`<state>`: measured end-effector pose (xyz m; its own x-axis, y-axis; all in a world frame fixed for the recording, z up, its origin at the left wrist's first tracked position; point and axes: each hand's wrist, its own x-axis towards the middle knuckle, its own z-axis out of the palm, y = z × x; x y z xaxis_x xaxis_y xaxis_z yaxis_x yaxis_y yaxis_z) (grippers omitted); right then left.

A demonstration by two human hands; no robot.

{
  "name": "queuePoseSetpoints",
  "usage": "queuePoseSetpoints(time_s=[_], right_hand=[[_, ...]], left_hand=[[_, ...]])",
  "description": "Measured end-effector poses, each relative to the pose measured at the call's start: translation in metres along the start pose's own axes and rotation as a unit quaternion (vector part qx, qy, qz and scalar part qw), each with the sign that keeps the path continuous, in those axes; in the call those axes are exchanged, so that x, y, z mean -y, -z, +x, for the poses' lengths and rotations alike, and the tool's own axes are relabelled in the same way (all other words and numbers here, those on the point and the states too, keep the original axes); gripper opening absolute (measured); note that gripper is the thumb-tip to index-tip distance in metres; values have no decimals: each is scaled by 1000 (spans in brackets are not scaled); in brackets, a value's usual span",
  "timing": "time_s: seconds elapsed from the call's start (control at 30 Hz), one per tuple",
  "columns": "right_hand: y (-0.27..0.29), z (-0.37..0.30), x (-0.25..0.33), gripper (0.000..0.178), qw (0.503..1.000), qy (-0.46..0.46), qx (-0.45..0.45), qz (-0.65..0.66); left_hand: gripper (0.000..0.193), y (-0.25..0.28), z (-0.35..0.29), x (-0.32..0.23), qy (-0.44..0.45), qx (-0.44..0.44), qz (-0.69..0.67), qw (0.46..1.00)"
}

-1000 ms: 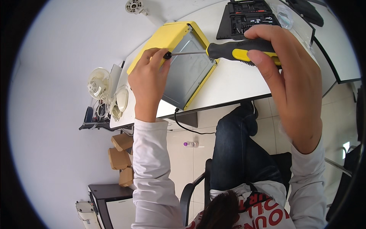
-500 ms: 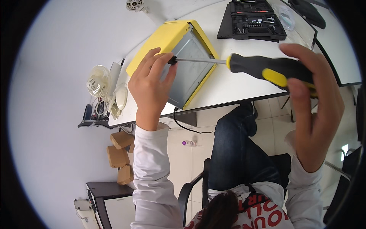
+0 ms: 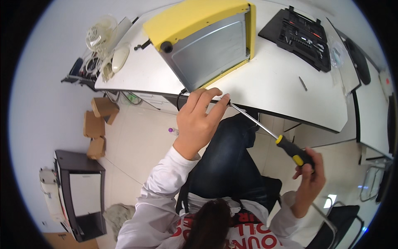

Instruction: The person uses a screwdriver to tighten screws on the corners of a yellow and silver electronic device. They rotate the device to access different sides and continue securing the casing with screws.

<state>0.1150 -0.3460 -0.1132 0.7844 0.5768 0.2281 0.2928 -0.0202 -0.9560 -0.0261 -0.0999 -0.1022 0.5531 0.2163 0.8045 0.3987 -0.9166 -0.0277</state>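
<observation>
My right hand is closed round the black-and-yellow handle of a screwdriver. Its long metal shaft slants up to the fingertips of my left hand. There my left hand pinches a small black part at the screwdriver's tip; the fingers partly hide it. Just beyond that hand, a yellow box-shaped appliance rests on the table with its grey metal panel facing me. A round black foot sits on the panel's upper left corner. A black cord comes out near the lower corner.
The white table carries an open black tool case at the far right, with a small dark rod nearer. A cream fan stands left. Cardboard boxes and a bottle are on the floor below.
Both hands and the screwdriver have come down, from in front of the appliance's panel to its lower corner by the table edge. The shaft, level before, now slants. The view has shifted too.
</observation>
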Motion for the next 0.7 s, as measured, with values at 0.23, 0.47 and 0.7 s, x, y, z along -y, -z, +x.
queuePoseSetpoints(time_s=[0.23,0.47,0.7], right_hand=[[-27,-17,-38,38,998,18,-57,-1],[-51,-3,-49,37,989,102,-81,-74],[-68,4,-64,38,988,96,-86,-79]], left_hand=[[32,-43,-20,-9,114,-33,-43,992],[31,-67,-14,4,128,-46,-18,991],[28,-72,-10,35,41,3,20,999]])
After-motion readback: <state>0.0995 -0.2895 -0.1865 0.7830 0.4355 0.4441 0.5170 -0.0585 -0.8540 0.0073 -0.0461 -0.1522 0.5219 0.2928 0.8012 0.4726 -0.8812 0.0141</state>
